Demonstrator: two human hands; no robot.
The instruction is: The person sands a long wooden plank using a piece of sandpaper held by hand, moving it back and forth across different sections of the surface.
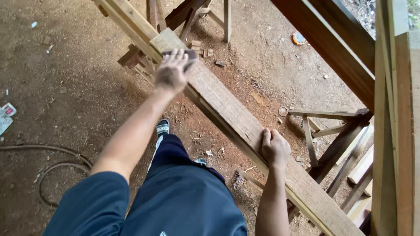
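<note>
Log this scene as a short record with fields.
place: dirt floor strewn with wood scraps
work: long plank lying on sawhorses
left hand: pressing a dark sanding pad on the plank, far end
right hand: gripping the plank's edge, near end
nearby: hose on the ground at left, timber at right

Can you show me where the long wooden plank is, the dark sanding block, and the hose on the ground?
long wooden plank (227, 111): head view, on its bare top face between the hands.
dark sanding block (190, 53): head view, on the corner showing past the left hand's fingers.
hose (52, 150): head view, on its curve across the dirt.
</note>
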